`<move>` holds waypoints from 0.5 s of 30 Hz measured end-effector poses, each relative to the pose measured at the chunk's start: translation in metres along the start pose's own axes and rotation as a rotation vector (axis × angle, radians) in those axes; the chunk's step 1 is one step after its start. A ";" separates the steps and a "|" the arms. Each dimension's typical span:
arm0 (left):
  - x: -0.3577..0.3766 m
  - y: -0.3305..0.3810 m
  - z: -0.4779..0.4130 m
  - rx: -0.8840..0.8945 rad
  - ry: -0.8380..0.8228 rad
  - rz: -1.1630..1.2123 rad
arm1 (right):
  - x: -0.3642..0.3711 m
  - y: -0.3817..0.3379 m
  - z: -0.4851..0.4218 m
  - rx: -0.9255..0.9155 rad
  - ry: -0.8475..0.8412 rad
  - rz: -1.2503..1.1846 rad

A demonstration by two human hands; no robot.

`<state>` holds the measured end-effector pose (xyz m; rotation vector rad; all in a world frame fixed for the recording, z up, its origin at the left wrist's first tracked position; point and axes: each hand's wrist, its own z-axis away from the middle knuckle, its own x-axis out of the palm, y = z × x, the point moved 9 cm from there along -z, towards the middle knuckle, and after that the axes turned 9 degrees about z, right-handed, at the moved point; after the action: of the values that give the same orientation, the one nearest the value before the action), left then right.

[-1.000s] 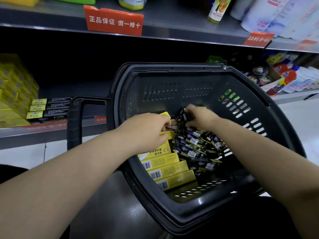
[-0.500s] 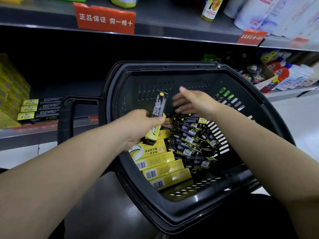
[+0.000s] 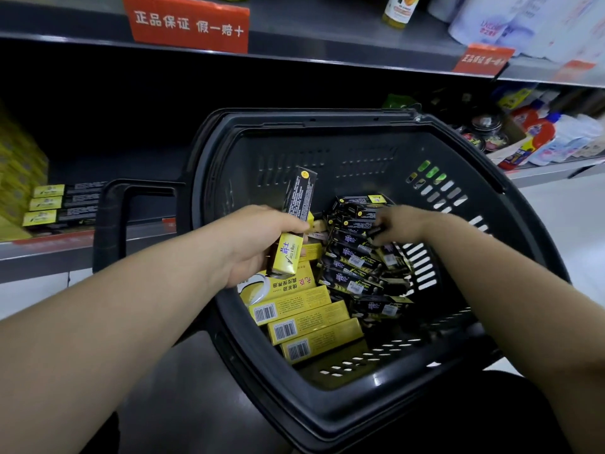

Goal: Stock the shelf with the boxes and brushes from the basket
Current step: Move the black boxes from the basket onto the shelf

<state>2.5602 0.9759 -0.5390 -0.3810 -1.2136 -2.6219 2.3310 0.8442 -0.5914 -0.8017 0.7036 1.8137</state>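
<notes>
Basket (image 3: 343, 417) of black plastic sits tilted close to the person, its near rim lowest in view. Four long yellow boxes (image 3: 307, 326) lie side by side inside it on the near left, barcodes facing up. Just past them the left hand (image 3: 258, 244) grips one black-and-yellow box (image 3: 287, 253), held almost upright above the yellow ones with fingers and thumb wrapped round its middle. To the right, the right hand (image 3: 399, 224) reaches down onto the heap of black boxes (image 3: 353, 257); its fingers curl onto one of them, but blur hides whether they hold it. Beyond the basket handle (image 3: 109, 224) runs the lower shelf (image 3: 49, 247), where three matching boxes (image 3: 60, 204) lie flat beside a yellow stack (image 3: 16, 178). Farther up, a red sign (image 3: 188, 22) hangs on the upper shelf.
</notes>
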 end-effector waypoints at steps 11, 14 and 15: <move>0.006 0.001 0.006 -0.020 -0.028 0.168 | -0.082 -0.121 0.055 -0.350 0.001 -1.446; 0.011 0.002 0.008 -0.014 -0.070 0.220 | -0.072 -0.132 0.053 -0.229 0.009 -1.524; 0.012 0.003 0.009 -0.007 -0.078 0.232 | -0.069 -0.134 0.053 -0.196 0.020 -1.531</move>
<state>2.5510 0.9798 -0.5278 -0.5922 -1.1101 -2.4335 2.4655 0.8918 -0.5191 -1.0324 -0.1743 0.4568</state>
